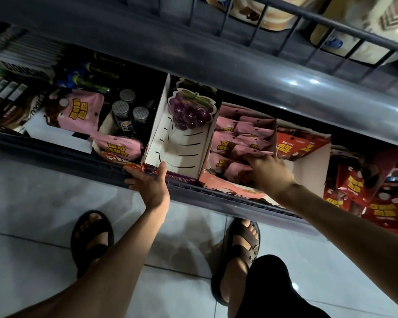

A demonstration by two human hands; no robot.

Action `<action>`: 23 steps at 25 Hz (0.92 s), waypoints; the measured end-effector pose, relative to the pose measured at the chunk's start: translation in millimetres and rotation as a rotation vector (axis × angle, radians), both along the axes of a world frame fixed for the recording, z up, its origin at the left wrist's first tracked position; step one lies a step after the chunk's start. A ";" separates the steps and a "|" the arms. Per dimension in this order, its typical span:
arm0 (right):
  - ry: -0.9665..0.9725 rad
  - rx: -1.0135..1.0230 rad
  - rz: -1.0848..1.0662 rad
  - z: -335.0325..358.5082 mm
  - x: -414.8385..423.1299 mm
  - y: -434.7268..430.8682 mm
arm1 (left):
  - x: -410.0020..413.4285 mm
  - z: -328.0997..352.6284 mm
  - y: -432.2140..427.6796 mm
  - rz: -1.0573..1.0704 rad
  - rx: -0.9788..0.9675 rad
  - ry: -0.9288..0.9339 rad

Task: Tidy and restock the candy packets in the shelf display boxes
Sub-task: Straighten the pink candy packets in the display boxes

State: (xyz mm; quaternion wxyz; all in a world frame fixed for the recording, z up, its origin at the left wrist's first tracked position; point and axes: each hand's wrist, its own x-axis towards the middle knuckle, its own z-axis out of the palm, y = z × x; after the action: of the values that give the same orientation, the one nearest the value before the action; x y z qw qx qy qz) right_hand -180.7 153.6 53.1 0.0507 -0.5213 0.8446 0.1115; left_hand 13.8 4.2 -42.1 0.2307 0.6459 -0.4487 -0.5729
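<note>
You are reaching your right hand [268,172] into the display box [228,188] full of pink candy packets [230,145]. Your fingers [248,160] are lying spread on top of the front packets, pressing on them, and I cannot tell if they are gripping one. Your left hand [151,185] is resting on the front edge of the nearly empty white box [170,154] next door, thumb up, fingers open along the shelf [55,154] lip. One grape packet [190,109] is standing at the back of that white box.
</note>
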 end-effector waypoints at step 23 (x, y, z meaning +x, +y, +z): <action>0.018 -0.116 -0.084 -11.3 -13.6 -6.3 | -1.3 -2.9 -0.4 0.006 -0.003 -0.016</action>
State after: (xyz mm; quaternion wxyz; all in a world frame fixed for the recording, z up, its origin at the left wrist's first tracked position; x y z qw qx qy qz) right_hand -194.3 147.3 41.9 0.0175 -0.4866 0.8710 0.0649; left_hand 12.5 3.8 -45.0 0.2300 0.6513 -0.4497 -0.5663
